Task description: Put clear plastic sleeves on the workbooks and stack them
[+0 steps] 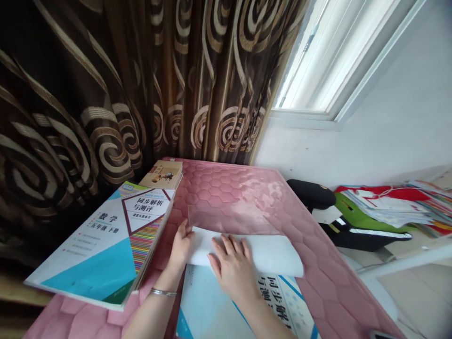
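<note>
Far left: stack of workbooks (102,245) lies on the pink counter (229,188), a small brown book (162,174) behind it. Left hand (181,245) grips the left edge of the clear cover sheet (247,235), fingers curled under it, thumb on top. Right hand (231,268) rests flat on the white folded part, fingers spread, pressing. Beneath lies the blue workbook (212,306), only its upper edge covered. Judgement: first fold under way; wrapping mostly left. Right: cluttered papers (388,207).
</note>
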`<state>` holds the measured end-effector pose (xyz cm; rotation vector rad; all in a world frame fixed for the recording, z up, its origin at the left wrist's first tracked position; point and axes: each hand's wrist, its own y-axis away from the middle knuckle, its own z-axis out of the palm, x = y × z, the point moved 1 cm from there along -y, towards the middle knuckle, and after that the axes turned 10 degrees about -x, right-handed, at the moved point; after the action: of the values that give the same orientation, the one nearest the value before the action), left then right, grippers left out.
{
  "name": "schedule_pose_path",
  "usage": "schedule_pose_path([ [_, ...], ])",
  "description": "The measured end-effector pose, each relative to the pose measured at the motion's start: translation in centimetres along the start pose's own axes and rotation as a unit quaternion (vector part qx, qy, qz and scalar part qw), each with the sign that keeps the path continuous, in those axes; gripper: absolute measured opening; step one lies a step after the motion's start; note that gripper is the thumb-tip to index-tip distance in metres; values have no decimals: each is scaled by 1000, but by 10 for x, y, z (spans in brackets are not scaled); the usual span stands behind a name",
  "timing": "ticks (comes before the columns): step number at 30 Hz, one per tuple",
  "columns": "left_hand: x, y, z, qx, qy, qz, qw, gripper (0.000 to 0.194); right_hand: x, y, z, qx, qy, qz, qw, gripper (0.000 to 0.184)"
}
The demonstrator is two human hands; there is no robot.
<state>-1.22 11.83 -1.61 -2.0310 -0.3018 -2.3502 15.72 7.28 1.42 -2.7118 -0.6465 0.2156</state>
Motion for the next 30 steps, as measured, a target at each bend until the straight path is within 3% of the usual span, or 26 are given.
schedule_pose_path([
  [11,-2,-2,0,10,-62,41,997,59,-1,2,0,-15,-5,2,1000,33],
  [25,0,-1,2,56,-108,11,992,52,0,2,2,-23,-11,7,1000,34],
  [30,4,1,3,39,-102,5,994,50,0,2,-1,-25,-10,0,1000,34],
])
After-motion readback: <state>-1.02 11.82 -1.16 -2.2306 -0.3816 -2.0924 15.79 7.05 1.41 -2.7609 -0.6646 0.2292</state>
